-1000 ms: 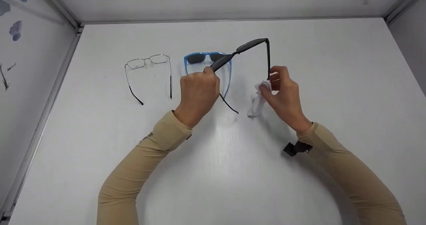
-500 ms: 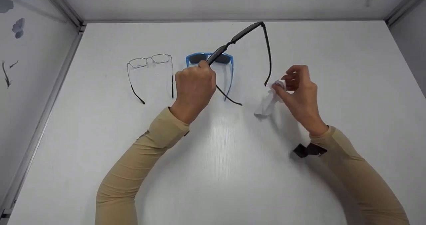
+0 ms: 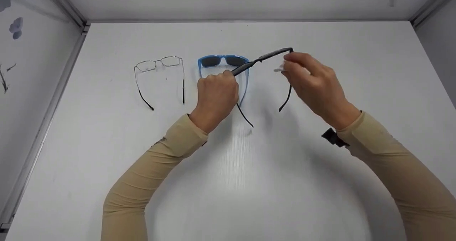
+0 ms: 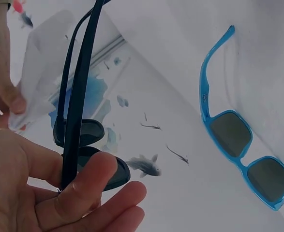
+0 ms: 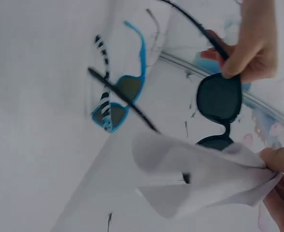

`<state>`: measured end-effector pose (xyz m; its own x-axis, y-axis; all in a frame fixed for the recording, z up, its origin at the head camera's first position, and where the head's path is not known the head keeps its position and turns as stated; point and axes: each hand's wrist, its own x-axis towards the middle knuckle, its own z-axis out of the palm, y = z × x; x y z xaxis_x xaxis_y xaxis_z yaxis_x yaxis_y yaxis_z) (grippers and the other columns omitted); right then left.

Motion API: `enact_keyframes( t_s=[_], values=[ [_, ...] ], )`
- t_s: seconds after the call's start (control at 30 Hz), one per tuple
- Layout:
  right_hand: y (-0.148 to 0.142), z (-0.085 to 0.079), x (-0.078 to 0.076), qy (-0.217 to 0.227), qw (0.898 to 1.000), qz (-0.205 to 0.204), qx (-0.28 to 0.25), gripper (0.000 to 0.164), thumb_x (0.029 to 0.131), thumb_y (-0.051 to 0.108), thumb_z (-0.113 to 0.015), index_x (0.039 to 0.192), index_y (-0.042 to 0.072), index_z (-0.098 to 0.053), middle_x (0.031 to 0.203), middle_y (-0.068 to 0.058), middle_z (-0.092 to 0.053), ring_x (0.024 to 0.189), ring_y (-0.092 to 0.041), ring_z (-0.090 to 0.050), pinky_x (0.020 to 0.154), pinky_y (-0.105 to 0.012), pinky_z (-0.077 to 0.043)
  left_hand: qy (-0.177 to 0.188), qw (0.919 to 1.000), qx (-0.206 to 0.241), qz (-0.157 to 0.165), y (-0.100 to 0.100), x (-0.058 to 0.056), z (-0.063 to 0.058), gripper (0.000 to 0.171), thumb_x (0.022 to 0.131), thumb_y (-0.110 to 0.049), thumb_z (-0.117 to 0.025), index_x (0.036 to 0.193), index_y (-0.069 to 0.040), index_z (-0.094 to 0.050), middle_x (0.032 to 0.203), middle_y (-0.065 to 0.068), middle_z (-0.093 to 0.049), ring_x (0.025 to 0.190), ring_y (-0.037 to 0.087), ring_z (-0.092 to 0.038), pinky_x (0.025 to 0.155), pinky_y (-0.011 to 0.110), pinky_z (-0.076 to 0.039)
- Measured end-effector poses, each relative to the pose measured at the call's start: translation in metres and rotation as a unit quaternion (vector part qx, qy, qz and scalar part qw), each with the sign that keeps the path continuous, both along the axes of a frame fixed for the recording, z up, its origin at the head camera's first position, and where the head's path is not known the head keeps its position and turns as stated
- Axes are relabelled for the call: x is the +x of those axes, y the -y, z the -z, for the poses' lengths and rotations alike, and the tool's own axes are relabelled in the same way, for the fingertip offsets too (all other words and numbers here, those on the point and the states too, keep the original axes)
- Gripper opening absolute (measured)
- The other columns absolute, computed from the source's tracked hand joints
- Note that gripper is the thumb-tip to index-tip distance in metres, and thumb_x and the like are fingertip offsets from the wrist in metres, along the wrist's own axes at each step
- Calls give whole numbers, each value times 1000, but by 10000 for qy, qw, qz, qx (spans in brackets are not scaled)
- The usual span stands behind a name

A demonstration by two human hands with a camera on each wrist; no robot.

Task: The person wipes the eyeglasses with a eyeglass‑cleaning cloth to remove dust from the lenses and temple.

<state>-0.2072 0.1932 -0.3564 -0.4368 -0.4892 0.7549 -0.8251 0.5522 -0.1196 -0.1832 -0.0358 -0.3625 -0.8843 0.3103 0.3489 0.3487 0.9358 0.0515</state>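
Observation:
My left hand [image 3: 217,98] grips a pair of black sunglasses [image 3: 274,54] by one end of the front, held above the table with the temples unfolded. Its thumb and fingers pinch near the hinge in the left wrist view. At the other end of the frame is my right hand [image 3: 317,84], pinching a white cloth [image 5: 204,174]. The cloth hangs in folds and covers part of the far lens and temple in the right wrist view. Behind the left hand, blue sunglasses [image 3: 236,60] with dark lenses lie on the table, their near temple partly hidden.
Thin wire-frame eyeglasses [image 3: 171,60] lie unfolded at the left of the white table [image 3: 235,198]. Pale panels with painted flowers and fish enclose the back and sides; the back panel [image 3: 228,4] rises from the table's far edge.
The right hand first drew the cloth off the temple's tip, then moved up and forward to the hinge end of the sunglasses. The left hand raised the sunglasses, then lowered them again.

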Motion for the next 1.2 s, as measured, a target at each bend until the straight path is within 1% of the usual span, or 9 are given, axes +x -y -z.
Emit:
enact_keyframes(
  t_s=[0.07,0.13,0.3,0.47,0.63,0.7,0.8,0.97,1.2],
  values=[
    [1,4,-6,-453,9976,73,521,14,85,-15,-63,96,-7,-63,101,-22,-61,87,-35,-65,67,-43,-56,19,10000,55,-16,1,2,0,24,93,-7,-52,76,4,-65,53,6,-48,45,17,-41,41,26,-28],
    [0,11,-13,-729,9937,253,810,15,86,-15,-62,98,-7,-65,102,-22,-59,89,-36,-63,68,-44,-55,69,9999,113,-25,3,3,0,23,93,-7,-53,77,4,-66,54,7,-51,46,17,-41,42,26,-29],
    [-6,24,-22,-805,9901,518,1028,22,85,-5,-69,106,-2,-67,102,-21,-61,86,-39,-62,69,-47,-54,292,9994,180,0,3,5,0,23,94,-7,-52,82,6,-67,55,7,-50,47,16,-41,42,26,-29],
    [-6,32,-19,-1045,9828,676,1364,19,88,-9,-63,107,-5,-67,101,-21,-60,86,-37,-61,69,-45,-53,353,9994,71,4,-1,7,-2,25,95,-7,-51,82,6,-67,55,6,-50,47,16,-41,42,26,-30],
    [-11,39,-14,-1617,9605,1090,1984,12,88,-12,-60,95,-7,-69,94,-18,-60,89,-33,-56,77,-44,-48,145,9998,118,-1,0,5,-4,25,95,-4,-49,80,6,-67,54,6,-50,46,16,-40,42,26,-29],
    [-15,44,-12,-1795,9509,1119,2258,12,87,-11,-62,93,-6,-70,92,-17,-62,88,-32,-55,77,-43,-46,58,9998,174,-77,4,3,-5,26,95,-3,-48,77,6,-66,53,6,-47,46,16,-39,42,26,-27],
    [-24,52,-7,-1989,9429,978,2488,13,85,-12,-64,94,-5,-71,91,-17,-64,86,-30,-55,74,-40,-46,82,9996,202,-183,9,1,-6,26,95,-3,-48,76,5,-65,53,5,-44,46,17,-38,43,26,-26],
    [-26,51,-6,-2256,9421,717,2373,13,87,-10,-64,98,-6,-70,93,-17,-63,80,-28,-56,68,-36,-47,249,9996,-90,-89,5,3,-3,23,94,-2,-50,80,6,-66,54,5,-46,47,17,-40,43,26,-29],
    [-18,36,-19,-2503,9485,564,1857,16,86,-11,-64,101,-9,-68,93,-18,-59,74,-29,-56,63,-35,-47,631,9972,-242,310,-8,9,2,17,92,-3,-57,86,7,-69,64,11,-63,52,18,-54,47,31,-48]
  ],
)
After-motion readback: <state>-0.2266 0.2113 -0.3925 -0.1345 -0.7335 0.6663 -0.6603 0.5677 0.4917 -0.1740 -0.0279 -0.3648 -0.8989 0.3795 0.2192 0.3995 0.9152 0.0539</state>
